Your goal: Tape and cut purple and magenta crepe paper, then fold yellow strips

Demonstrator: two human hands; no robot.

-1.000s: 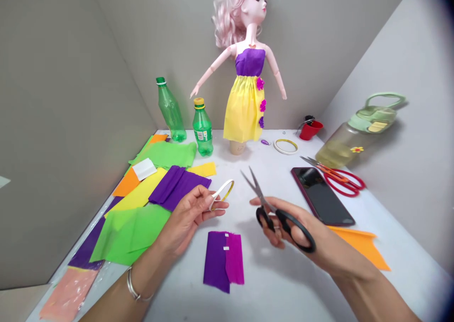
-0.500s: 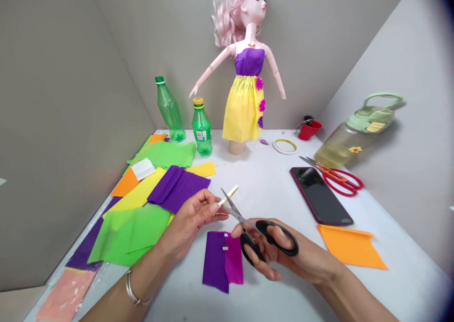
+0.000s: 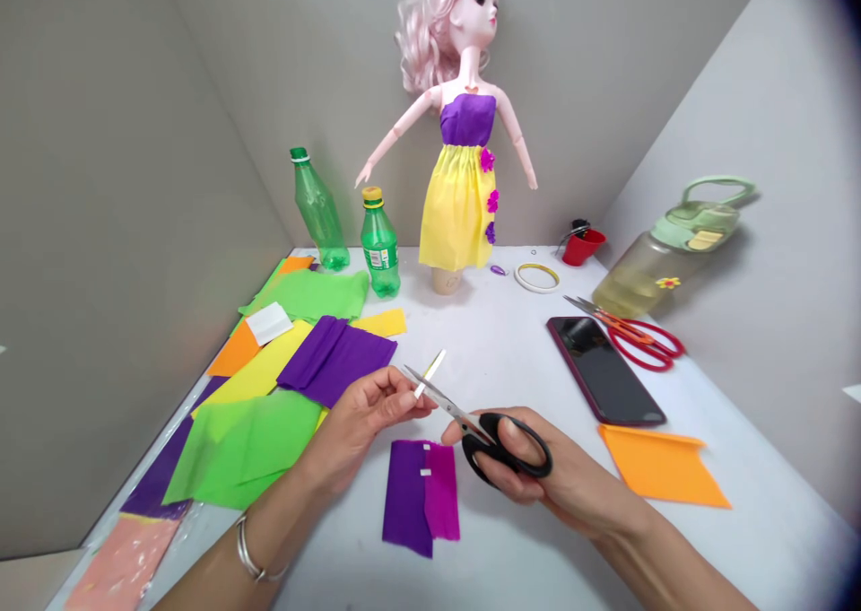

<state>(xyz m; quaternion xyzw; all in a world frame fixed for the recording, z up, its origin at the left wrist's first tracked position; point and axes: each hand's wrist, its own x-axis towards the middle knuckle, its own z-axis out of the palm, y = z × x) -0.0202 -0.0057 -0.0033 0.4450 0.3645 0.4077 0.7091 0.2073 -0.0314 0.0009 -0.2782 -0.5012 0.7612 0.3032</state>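
Observation:
My left hand [image 3: 372,414] pinches a narrow white strip of tape [image 3: 432,369] between thumb and fingers, its free end pointing up and away. In my right hand [image 3: 561,476] are black-handled scissors [image 3: 506,446], fingers through the loops. Their blades are nearly closed and cross the strip close to my left fingertips. Whether the strip is cut through, I cannot tell. Below the hands lie a purple piece of crepe paper [image 3: 406,503] and a magenta piece [image 3: 442,508] side by side, with two small white squares along the upper part of their seam.
A pink-haired doll [image 3: 469,119] in a purple and yellow dress stands at the back. Left are green bottles [image 3: 380,250] and coloured paper sheets [image 3: 246,449]. Right are a phone [image 3: 605,370], red-handled scissors [image 3: 646,342], a water bottle [image 3: 646,270], orange paper [image 3: 663,467] and a tape roll [image 3: 536,278].
The scissor blades have closed from wide apart to nearly together across the strip, and the fingers of my right hand have drawn in. My left hand stays almost in place.

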